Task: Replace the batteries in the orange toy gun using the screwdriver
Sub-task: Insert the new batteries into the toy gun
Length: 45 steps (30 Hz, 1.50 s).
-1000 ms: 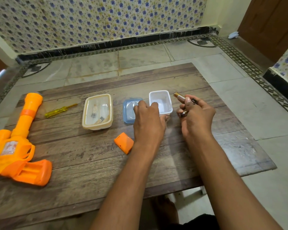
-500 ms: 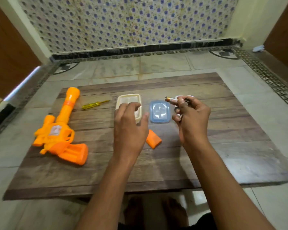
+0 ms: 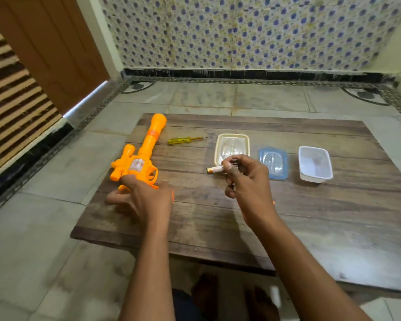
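Note:
The orange toy gun (image 3: 146,147) lies at the left end of the wooden board (image 3: 208,218), barrel pointing away from me. My left hand (image 3: 144,200) is spread over the gun's grip with straight fingers and hides that part. My right hand (image 3: 248,186) hovers over the middle of the board. It pinches a battery (image 3: 214,169) whose tip points left toward the gun. The yellow screwdriver (image 3: 180,140) lies beyond, to the right of the barrel. A sliver of the orange battery cover (image 3: 273,202) shows behind my right wrist.
A cream tray (image 3: 232,137), a blue lid (image 3: 284,163) and a white tub (image 3: 315,164) stand in a row at the back right of the board. The board rests on a tiled floor. A patterned wall rises beyond it, and a brown door stands at the left.
My view has swung left. My left hand has moved from the containers to the gun's grip. My right hand has carried the battery left, in front of the cream tray.

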Available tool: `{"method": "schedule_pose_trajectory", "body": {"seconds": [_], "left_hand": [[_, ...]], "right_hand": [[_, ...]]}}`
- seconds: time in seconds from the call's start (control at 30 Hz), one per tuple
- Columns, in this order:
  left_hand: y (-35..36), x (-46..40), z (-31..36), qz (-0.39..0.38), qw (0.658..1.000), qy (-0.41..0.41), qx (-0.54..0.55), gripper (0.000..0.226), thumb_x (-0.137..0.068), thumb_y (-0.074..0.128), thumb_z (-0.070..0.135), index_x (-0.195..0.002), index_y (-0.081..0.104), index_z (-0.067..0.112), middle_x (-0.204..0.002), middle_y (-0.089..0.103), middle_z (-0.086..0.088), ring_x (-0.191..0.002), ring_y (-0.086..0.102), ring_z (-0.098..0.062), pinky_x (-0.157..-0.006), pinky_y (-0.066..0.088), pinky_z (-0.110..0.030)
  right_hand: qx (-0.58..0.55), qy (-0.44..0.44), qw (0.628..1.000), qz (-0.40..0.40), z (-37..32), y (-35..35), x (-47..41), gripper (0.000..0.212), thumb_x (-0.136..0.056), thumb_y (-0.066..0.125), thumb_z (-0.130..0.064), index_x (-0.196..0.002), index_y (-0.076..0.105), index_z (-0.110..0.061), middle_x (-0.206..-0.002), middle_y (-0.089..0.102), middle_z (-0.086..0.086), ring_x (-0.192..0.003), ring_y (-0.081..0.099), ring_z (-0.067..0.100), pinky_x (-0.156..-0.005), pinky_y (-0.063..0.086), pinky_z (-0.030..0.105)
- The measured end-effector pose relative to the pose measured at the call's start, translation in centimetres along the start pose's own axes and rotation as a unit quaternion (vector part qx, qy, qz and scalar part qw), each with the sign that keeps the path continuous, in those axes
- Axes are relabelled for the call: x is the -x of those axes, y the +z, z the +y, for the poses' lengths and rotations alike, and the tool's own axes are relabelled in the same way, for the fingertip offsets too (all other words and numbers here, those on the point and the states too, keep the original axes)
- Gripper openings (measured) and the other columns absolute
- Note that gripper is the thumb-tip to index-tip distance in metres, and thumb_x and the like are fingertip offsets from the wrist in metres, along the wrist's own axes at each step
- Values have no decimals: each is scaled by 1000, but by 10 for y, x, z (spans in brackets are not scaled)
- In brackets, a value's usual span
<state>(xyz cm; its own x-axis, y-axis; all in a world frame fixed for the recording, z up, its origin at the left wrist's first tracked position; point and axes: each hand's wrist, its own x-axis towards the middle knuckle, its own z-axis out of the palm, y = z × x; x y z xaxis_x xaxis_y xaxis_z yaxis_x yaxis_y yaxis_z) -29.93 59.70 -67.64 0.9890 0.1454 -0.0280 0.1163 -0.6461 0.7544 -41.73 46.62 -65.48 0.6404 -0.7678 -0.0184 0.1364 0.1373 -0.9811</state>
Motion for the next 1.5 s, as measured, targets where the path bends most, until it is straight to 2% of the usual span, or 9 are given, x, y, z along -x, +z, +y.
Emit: {"method": "schedule_pose_trajectory", "body": {"seconds": [0.2, 0.47, 0.6, 0.73, 0.87, 1.07, 1.23, 1.4, 1.5], "left_hand": [[-6, -29, 4, 4, 996, -60, 68, 81, -72, 86, 19, -132, 32, 6, -132, 54, -27, -128, 49, -47, -96, 46, -47], [3, -32, 15, -29, 959, -129, 252, 97, -71, 91, 25, -140, 25, 6, -82, 48, 7, -76, 57, -22, -72, 48, -30], [19, -32, 16, -46, 925, -161, 340, 97, -45, 96, 35, -121, 42, 9, -95, 67, 1, -77, 70, -17, -70, 58, -36], [27, -25, 14, -61, 927, -130, 347, 46, -54, 96, 23, -93, 72, 18, -92, 77, -1, -70, 72, -15, -61, 52, -27], [26, -22, 13, -56, 931, -122, 340, 72, -48, 94, 21, -111, 61, 9, -94, 73, -1, -74, 71, -15, -61, 51, -26], [25, -13, 13, -84, 914, -130, 375, 71, -65, 92, 13, -121, 51, 4, -106, 69, -8, -82, 67, -17, -65, 49, -28], [30, -12, 16, -105, 883, -144, 435, 82, -51, 86, 17, -125, 52, 6, -113, 73, -15, -96, 76, -32, -89, 60, -57], [35, -8, 21, -111, 874, -158, 445, 73, -59, 78, 13, -127, 51, 13, -117, 72, -12, -101, 74, -30, -94, 57, -60], [37, -8, 23, -114, 863, -172, 461, 64, -68, 77, 4, -128, 54, 8, -116, 73, -14, -99, 75, -32, -92, 58, -61]], "right_hand": [[26, -3, 999, -24, 7, 5, -6, 9, -101, 58, -1, -103, 64, 6, -77, 47, 15, -68, 36, 26, -44, 31, 25], [51, -20, 998, -42, 12, 7, -8, 9, -102, 57, -2, -102, 64, 3, -75, 47, 15, -64, 37, 24, -42, 33, 24], [74, -44, 996, -28, 16, 7, -13, 8, -103, 58, -5, -100, 65, -1, -68, 48, 6, -58, 39, 18, -43, 35, 23], [117, -85, 989, -13, 22, 9, -20, 10, -102, 60, -10, -95, 66, -13, -71, 56, -6, -58, 45, 12, -51, 39, 28], [173, -132, 976, -20, 24, 16, -20, 10, -101, 61, -11, -94, 66, -16, -73, 58, -12, -64, 50, 5, -61, 44, 33], [261, -198, 944, -32, 22, 24, -16, 9, -98, 62, -2, -97, 67, -10, -83, 64, -8, -74, 58, -6, -64, 37, 9], [310, -251, 912, -93, 23, 25, -19, 7, -95, 62, 1, -99, 67, -3, -86, 65, -2, -78, 57, -21, -68, 39, 3], [362, -307, 871, -125, 34, 30, -25, 11, -87, 62, -4, -96, 68, -1, -85, 74, 11, -80, 70, 27, -69, 42, 20], [387, -337, 848, -136, 39, 32, -25, 14, -79, 62, 3, -92, 67, 0, -83, 72, 11, -75, 68, 30, -67, 34, 16]]}}
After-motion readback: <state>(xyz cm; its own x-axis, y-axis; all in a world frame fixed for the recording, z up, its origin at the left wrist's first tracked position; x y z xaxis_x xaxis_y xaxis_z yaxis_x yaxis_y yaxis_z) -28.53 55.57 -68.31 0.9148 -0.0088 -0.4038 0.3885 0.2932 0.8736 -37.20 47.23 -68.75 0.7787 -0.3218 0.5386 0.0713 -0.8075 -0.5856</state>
